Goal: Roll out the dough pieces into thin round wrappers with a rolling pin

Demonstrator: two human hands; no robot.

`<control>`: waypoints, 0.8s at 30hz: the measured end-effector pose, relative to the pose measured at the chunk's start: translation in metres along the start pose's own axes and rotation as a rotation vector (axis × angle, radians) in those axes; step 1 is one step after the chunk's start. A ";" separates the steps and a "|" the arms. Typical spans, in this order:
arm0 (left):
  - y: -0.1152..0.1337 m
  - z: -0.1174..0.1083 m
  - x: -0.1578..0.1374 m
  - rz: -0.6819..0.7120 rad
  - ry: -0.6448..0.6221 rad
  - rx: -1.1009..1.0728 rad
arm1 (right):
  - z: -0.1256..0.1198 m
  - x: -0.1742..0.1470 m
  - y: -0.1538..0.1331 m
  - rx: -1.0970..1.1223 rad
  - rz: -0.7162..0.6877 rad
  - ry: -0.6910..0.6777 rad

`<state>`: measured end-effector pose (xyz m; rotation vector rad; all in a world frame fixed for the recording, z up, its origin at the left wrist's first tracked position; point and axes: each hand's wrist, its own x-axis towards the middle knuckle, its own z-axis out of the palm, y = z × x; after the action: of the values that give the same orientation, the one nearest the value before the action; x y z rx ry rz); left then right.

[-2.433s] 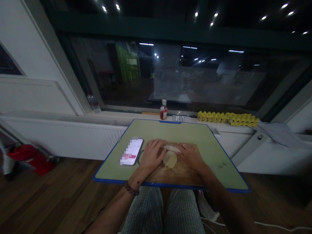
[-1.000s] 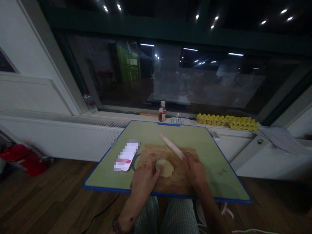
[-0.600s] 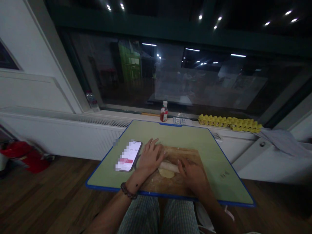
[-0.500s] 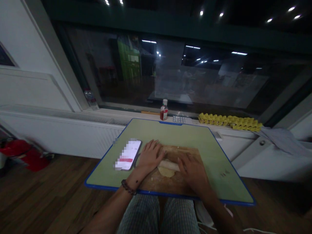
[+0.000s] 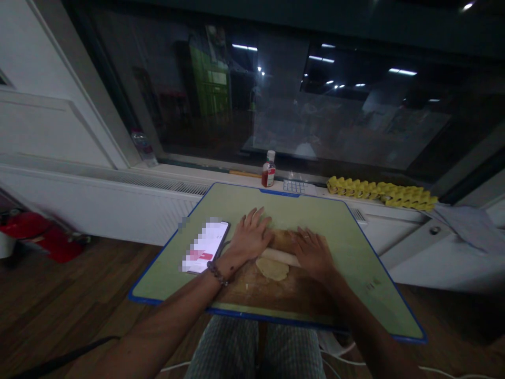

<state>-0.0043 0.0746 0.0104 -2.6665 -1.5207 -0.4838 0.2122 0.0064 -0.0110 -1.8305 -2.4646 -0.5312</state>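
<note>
A pale rolling pin [image 5: 280, 257] lies across the wooden board [image 5: 272, 297], at the far edge of a flat, rounded piece of dough [image 5: 273, 269]. My left hand [image 5: 251, 235] rests palm down over the pin's left end, its fingers stretched forward and apart. Over the right end lies my right hand [image 5: 312, 251], also flat, fingers extended and wearing a ring. Both palms hide the ends of the pin. Neither hand's fingers wrap around it.
Left of the board a phone [image 5: 207, 247] with a lit screen lies on the green, blue-edged table [image 5: 363, 279]. On the windowsill are a red sauce bottle [image 5: 269, 169], yellow egg trays [image 5: 379, 192] and a plastic bottle [image 5: 144, 148]. A red fire extinguisher [image 5: 43, 237] stands at left.
Both hands have moved forward, away from me, with the rolling pin. More of the dough now shows on the near side of the pin. The camera view has shifted slightly.
</note>
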 end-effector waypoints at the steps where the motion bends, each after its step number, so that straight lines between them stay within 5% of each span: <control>1: -0.001 0.001 0.004 -0.012 -0.004 0.003 | 0.003 0.005 0.002 0.006 0.014 -0.032; 7: -0.001 0.004 0.015 -0.096 -0.113 -0.015 | 0.002 0.018 0.005 0.063 0.042 -0.117; 16: 0.005 -0.003 -0.039 0.093 0.088 0.000 | -0.028 -0.020 -0.028 0.117 0.116 0.171; 24: -0.001 0.003 -0.007 0.035 0.013 -0.017 | -0.007 0.010 -0.004 0.148 0.065 -0.005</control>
<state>-0.0071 0.0701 0.0052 -2.6921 -1.4710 -0.5126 0.2042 0.0122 -0.0029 -1.8479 -2.3673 -0.3318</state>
